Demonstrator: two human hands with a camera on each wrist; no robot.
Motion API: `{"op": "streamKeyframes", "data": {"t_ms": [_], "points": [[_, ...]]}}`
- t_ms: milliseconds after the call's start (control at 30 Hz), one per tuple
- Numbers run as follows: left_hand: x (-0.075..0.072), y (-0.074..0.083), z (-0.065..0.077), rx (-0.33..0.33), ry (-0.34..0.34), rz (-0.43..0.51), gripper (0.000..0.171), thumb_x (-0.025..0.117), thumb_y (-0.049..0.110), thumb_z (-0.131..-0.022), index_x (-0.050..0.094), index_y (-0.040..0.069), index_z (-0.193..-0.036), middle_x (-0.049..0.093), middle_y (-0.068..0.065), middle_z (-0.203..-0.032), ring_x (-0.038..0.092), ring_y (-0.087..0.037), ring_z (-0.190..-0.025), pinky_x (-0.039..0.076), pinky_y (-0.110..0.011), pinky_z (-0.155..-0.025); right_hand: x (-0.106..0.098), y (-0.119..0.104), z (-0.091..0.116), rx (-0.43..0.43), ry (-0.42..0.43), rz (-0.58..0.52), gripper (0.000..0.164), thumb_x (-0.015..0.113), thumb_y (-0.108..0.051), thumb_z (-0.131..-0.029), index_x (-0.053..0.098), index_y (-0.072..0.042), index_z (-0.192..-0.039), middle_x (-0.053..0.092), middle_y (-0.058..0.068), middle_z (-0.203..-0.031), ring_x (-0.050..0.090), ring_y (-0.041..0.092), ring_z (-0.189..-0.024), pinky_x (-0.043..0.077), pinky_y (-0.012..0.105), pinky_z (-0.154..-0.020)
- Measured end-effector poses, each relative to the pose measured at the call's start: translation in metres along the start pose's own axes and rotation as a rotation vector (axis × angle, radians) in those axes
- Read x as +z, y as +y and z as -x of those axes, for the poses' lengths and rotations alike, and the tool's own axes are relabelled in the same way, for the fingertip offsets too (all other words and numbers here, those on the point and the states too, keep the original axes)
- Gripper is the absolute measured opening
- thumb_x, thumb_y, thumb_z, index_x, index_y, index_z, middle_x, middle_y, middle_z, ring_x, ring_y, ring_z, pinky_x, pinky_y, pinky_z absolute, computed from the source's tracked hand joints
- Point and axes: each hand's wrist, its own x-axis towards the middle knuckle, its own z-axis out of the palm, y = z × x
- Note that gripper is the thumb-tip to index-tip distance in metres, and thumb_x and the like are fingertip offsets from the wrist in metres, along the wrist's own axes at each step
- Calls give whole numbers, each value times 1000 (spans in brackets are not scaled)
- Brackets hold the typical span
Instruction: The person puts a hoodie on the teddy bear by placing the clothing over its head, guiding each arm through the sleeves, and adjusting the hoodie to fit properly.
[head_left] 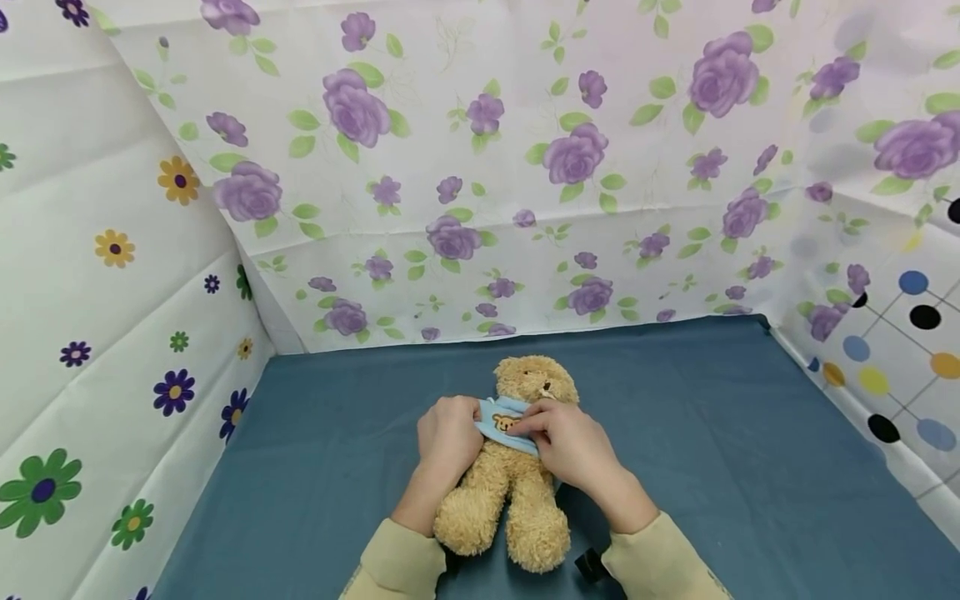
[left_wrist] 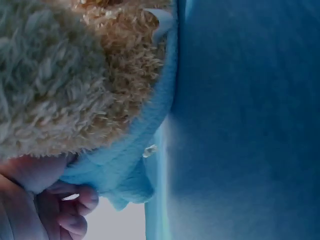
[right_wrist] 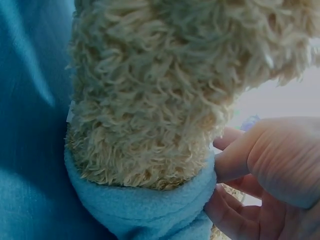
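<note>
A tan plush teddy bear (head_left: pixel 538 525) lies on its back, head away from me, in a small light blue shirt (head_left: pixel 504 410) with a bear face on its front. My left hand (head_left: pixel 448 437) holds the shirt's edge on the left side; in the left wrist view its curled fingers (left_wrist: pixel 75 220) are at the blue cloth (left_wrist: pixel 120 175). On the other side my right hand (head_left: pixel 573 446) pinches the shirt, fingers over its front. The right wrist view has the thumb at the hem (right_wrist: pixel 150 205), against the fur. The bear's arms are mostly hidden.
A dark blue cloth (head_left: pixel 330 467) covers the table under the bear. Behind it hangs a white sheet (head_left: pixel 420 275) with purple flowers; patterned sheets stand at left and right. A small black object (head_left: pixel 591 567) is beside the right sleeve (head_left: pixel 660 558).
</note>
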Motion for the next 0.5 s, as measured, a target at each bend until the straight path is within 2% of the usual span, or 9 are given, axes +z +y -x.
{"op": "streamKeyframes", "data": {"t_ms": [67, 133, 233, 300, 367, 433, 500], "points": [[-3, -3, -1, -12, -23, -6, 59, 59, -18, -86, 20, 26, -76, 8, 6, -72, 7, -13, -65, 15, -35, -62, 0, -1, 0, 1, 0, 8, 32, 76, -2, -98, 86, -31, -105, 73, -6, -116, 68, 14, -86, 48, 27, -58], [-10, -7, -1, -49, -79, 24, 54, 62, -12, -87, 24, 23, -73, 13, 5, -69, 11, -13, -62, 16, -35, -60, -1, -2, -1, -3, 3, 17, 32, 76, -2, -99, 86, -31, -106, 73, -7, -115, 68, 13, -86, 48, 27, -60], [-21, -14, 0, -121, -186, 86, 38, 72, 2, -91, 41, 19, -76, 30, 4, -66, 26, -13, -54, 23, -34, -56, -1, -2, 0, -39, 12, 40, 33, 74, -1, -99, 85, -31, -107, 72, -6, -114, 66, 13, -82, 47, 27, -60], [-27, -18, 0, -148, -256, 118, 34, 77, 12, -92, 47, 17, -76, 37, 3, -64, 35, -14, -51, 28, -33, -53, -1, -1, -1, -88, 11, 64, 36, 72, 1, -100, 83, -30, -114, 72, -5, -118, 67, 15, -85, 44, 28, -58], [-30, -21, 1, -136, -312, 140, 37, 77, 18, -94, 48, 18, -71, 38, 4, -61, 36, -12, -49, 30, -32, -51, 0, 0, -1, -137, 3, 85, 42, 69, 3, -101, 79, -30, -126, 70, -2, -126, 67, 18, -90, 40, 28, -56], [-32, -23, 0, -106, -360, 175, 41, 75, 20, -96, 46, 19, -67, 34, 5, -57, 32, -12, -48, 29, -31, -50, 0, 3, -1, -169, -9, 96, 47, 66, 3, -102, 75, -30, -134, 68, 0, -134, 68, 22, -101, 37, 29, -56], [-34, -25, -1, -70, -391, 221, 36, 75, 21, -97, 53, 18, -69, 39, 4, -58, 35, -13, -49, 31, -31, -51, 0, 5, -1, -171, -16, 83, 48, 65, 1, -103, 74, -29, -139, 67, 1, -139, 68, 22, -106, 37, 30, -57]]}}
